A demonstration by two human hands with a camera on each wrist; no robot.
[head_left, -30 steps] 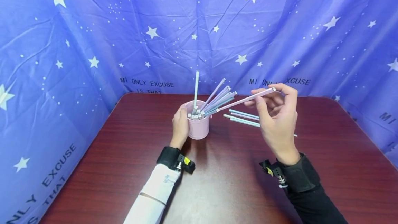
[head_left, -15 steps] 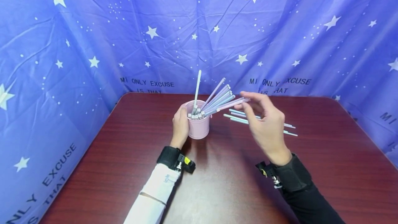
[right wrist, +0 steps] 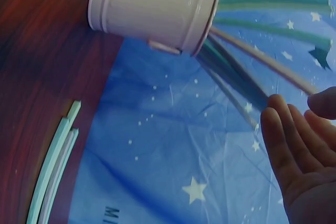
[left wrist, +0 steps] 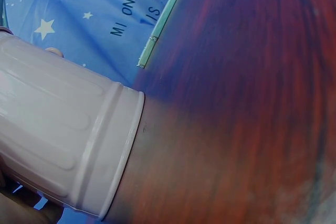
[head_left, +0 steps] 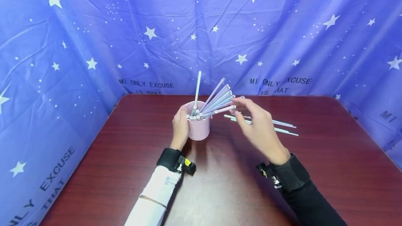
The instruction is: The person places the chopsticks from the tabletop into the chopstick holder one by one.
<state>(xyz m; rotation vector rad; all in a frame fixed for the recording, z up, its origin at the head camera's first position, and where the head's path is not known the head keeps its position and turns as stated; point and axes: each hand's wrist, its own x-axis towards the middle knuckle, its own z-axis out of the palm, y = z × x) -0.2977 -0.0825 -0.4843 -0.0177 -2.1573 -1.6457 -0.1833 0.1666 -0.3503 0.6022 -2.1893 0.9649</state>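
My left hand (head_left: pixel 180 128) grips the left side of a pink bucket (head_left: pixel 199 130), which stands on the table. Slim pastel sticks (head_left: pixel 220 97) fan out of it to the right, and a pale green stick (head_left: pixel 197 88) leans nearly upright at the back. My right hand (head_left: pixel 259 128) is at the outer ends of the fan, its fingers nearly straight. In the right wrist view the thumb (right wrist: pixel 324 103) touches the end of a pink stick (right wrist: pixel 262 59), and the other fingertips are by a darker bunch (right wrist: pixel 233 72). Left wrist view: the bucket wall (left wrist: pixel 63 124) fills the left.
Several loose pastel sticks (head_left: pixel 284 124) lie on the dark red tabletop (head_left: pixel 220 191) behind my right hand. A blue curtain (head_left: pixel 176 20) printed with stars hangs behind the table and along its sides.
My right hand has moved left and slightly down toward the bucket. The pink stick's outer end has come in beside the fan. My left hand and the bucket have stayed put.
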